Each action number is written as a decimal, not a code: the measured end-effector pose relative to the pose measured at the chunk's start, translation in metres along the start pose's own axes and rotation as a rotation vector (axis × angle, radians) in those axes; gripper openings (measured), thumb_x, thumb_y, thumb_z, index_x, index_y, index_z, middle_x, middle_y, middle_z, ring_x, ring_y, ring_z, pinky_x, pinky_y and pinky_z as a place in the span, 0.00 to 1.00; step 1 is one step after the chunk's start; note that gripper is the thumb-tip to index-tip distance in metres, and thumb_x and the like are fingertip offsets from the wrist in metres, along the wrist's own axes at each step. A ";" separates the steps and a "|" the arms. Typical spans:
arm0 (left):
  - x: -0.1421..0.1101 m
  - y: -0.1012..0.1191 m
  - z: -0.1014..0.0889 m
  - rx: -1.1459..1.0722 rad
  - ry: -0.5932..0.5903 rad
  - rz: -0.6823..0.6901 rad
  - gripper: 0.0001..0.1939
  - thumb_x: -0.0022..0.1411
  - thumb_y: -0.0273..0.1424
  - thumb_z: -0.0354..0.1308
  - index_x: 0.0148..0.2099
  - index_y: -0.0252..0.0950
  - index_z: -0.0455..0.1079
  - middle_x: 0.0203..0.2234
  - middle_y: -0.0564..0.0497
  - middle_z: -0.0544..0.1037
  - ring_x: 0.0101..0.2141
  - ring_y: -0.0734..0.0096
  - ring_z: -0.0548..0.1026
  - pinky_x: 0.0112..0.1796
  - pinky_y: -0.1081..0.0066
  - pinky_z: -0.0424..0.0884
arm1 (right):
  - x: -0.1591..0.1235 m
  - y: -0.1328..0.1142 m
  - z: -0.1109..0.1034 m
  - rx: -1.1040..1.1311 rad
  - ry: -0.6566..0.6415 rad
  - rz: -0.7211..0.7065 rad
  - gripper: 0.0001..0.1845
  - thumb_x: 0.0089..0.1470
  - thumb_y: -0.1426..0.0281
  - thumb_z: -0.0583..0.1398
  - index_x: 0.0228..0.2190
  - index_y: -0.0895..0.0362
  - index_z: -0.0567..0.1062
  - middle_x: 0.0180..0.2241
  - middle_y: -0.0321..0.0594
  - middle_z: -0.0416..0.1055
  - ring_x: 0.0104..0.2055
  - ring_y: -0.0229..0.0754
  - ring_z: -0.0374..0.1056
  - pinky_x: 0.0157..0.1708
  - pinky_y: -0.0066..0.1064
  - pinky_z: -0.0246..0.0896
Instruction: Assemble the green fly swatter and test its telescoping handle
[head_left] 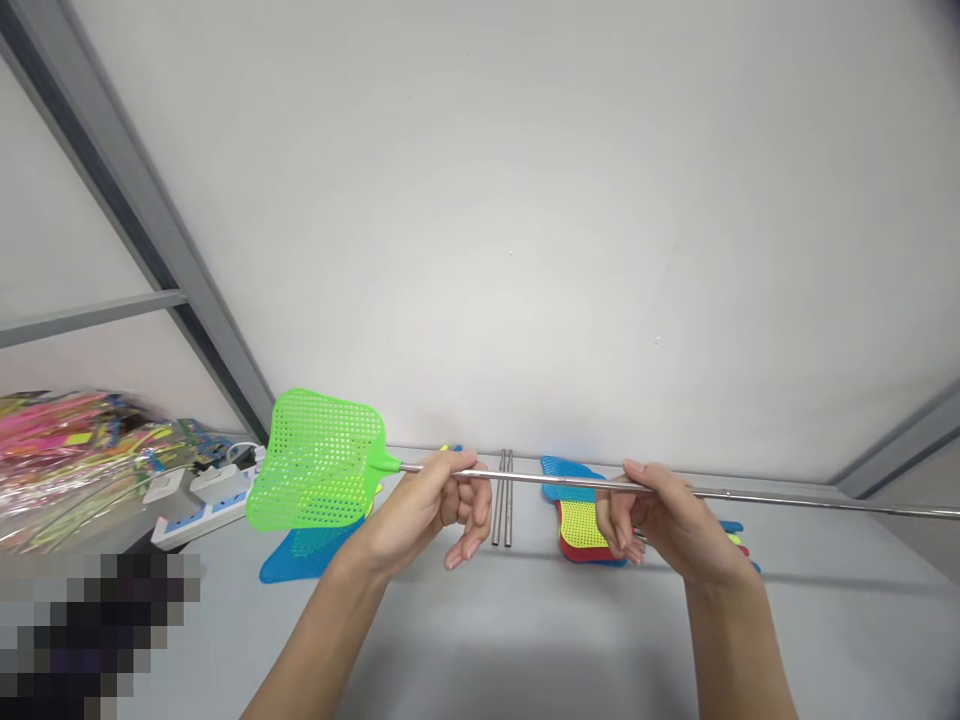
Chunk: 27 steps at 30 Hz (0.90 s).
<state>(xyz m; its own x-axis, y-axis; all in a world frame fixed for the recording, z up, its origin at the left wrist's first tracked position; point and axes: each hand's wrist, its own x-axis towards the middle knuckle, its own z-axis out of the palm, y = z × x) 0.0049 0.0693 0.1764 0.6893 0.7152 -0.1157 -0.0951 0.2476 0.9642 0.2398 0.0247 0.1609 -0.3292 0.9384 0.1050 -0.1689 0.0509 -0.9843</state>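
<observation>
A fly swatter with a bright green perforated head [319,460] and a long, thin metal rod is held level above the table. My left hand [442,510] pinches the rod near the head. Farther right along the same rod, my right hand [660,520] grips it between thumb and fingers. The rod runs on past the right edge of the view, so its far end is hidden. Two short metal tubes [502,510] lie side by side on the table between my hands. Behind my right hand is a stack of blue, yellow and red swatters [583,525], partly covered.
A blue swatter head [300,555] lies under the green one. At the left are a white power strip [206,515] with plugs and a heap of clear plastic bags with colourful contents [82,450]. A white wall [510,200] and grey metal frame [150,180] bound the grey table [480,640].
</observation>
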 end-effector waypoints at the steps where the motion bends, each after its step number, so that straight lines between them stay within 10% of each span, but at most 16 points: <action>1: 0.000 0.000 0.001 -0.002 0.002 0.003 0.24 0.61 0.36 0.37 0.18 0.33 0.63 0.09 0.50 0.67 0.10 0.77 0.61 0.15 0.75 0.55 | 0.000 0.000 0.000 0.005 0.000 -0.001 0.29 0.56 0.65 0.44 0.12 0.61 0.71 0.14 0.41 0.63 0.15 0.35 0.56 0.18 0.30 0.48; 27: 0.003 -0.002 0.010 0.017 0.042 0.033 0.24 0.60 0.36 0.37 0.17 0.33 0.62 0.07 0.52 0.64 0.09 0.77 0.60 0.14 0.75 0.54 | 0.010 0.005 0.015 0.046 -0.063 0.016 0.31 0.57 0.64 0.42 0.14 0.62 0.72 0.15 0.42 0.65 0.14 0.34 0.56 0.17 0.29 0.48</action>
<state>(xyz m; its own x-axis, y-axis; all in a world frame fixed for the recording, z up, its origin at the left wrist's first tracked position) 0.0143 0.0644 0.1770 0.6550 0.7498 -0.0934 -0.1051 0.2129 0.9714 0.2220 0.0294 0.1589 -0.3900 0.9154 0.0999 -0.2053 0.0193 -0.9785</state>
